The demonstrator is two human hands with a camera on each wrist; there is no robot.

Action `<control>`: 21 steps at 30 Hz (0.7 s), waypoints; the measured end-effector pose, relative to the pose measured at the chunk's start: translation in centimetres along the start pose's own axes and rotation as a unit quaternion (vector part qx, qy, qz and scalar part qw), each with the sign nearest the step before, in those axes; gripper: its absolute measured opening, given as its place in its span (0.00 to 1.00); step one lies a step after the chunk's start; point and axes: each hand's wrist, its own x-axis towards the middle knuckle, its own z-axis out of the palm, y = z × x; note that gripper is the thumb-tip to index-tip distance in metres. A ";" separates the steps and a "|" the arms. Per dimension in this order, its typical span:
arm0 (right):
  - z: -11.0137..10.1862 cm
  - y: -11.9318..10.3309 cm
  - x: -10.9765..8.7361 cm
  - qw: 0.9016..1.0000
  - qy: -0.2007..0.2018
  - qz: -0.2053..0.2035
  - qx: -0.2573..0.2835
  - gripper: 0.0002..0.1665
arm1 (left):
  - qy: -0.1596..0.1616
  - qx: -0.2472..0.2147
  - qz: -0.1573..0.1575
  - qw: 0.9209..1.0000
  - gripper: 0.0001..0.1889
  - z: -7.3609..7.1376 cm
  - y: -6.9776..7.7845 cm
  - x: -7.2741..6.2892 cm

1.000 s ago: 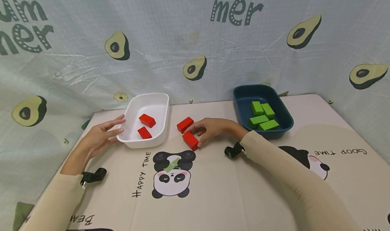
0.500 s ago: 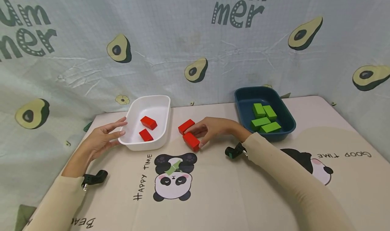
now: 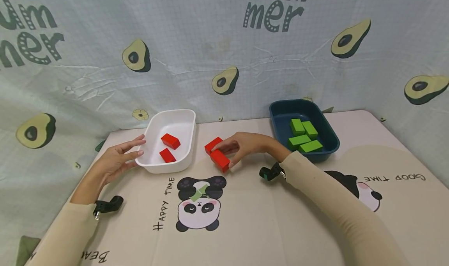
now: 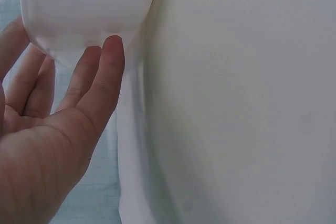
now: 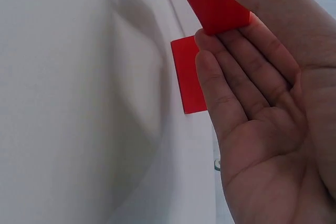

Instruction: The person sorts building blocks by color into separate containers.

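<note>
My right hand (image 3: pixel 247 144) pinches a red block (image 3: pixel 221 161) between thumb and fingers, just above the table. The right wrist view shows the thumb on one side of that held block and fingertips on the other. Close behind it, a second red block (image 3: pixel 212 144) lies on the table, partly covered by the fingers in the right wrist view. My left hand (image 3: pixel 114 161) rests its extended fingertips against the left side of a white plastic bin (image 3: pixel 168 168). Inside that bin lie two red blocks, one farther back (image 3: pixel 170 141) and one nearer (image 3: pixel 167 155).
A dark blue bin (image 3: pixel 280 122) with several green blocks (image 3: pixel 299 141) stands at the back right, beyond my right forearm. The table (image 3: pixel 252 219) has a panda-printed cover. A fabric backdrop (image 3: pixel 182 32) with avocado prints hangs behind.
My right hand has closed on the nearer red block and raised it slightly, shifting it a little back. My left hand stays at the white bin. The head view tilted slightly.
</note>
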 end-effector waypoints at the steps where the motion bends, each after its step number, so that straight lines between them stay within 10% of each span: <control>1: 0.0 0.0 0.0 1.000 0.000 -0.001 0.000 0.42 | 0.000 0.001 0.000 1.000 0.31 0.0 0.0 0.0; 21: -0.1 -0.5 0.2 1.000 0.002 -0.020 0.005 0.43 | -0.003 0.001 0.001 1.000 0.31 0.1 0.0 -0.1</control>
